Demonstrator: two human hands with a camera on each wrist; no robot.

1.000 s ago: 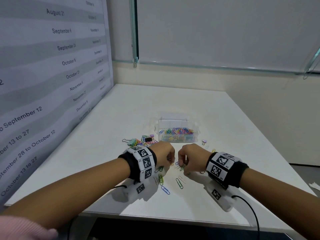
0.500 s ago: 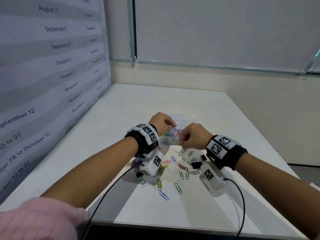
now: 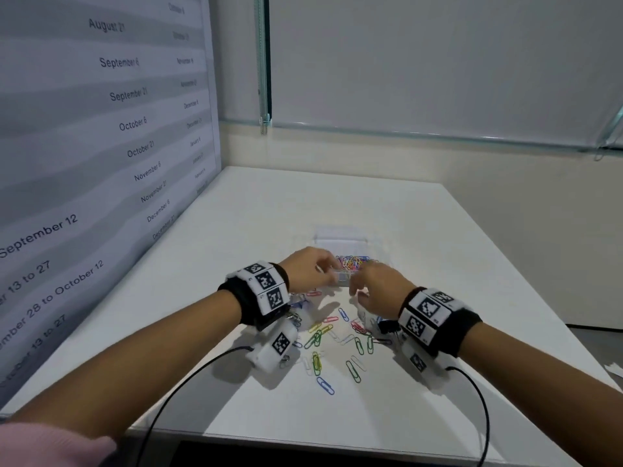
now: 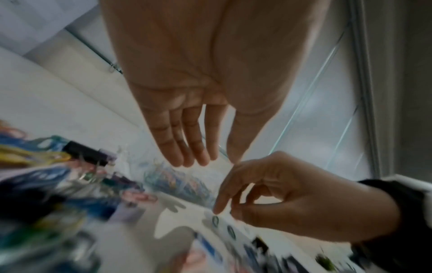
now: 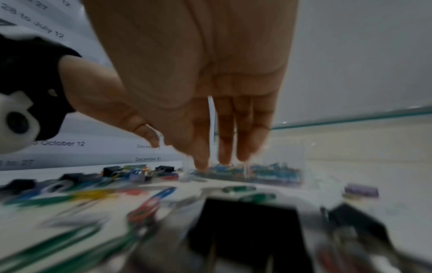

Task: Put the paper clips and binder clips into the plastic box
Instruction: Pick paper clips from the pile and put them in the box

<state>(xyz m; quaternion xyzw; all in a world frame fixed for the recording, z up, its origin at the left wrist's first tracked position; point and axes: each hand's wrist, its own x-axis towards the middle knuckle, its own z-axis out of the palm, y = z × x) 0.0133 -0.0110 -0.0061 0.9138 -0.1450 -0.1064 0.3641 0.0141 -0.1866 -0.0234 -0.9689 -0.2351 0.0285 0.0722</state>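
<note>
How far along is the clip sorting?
Partly done. The plastic box already holds a heap of coloured paper clips. Both hands are at its near edge, left hand and right hand, fingers extended with nothing visibly held. Left to do: loose paper clips scattered on the table, plus binder clips beside the box.

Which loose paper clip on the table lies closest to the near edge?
The blue paper clip: it lies alone, nearest the table's front edge, below the green clips and between the two wrists.
</note>
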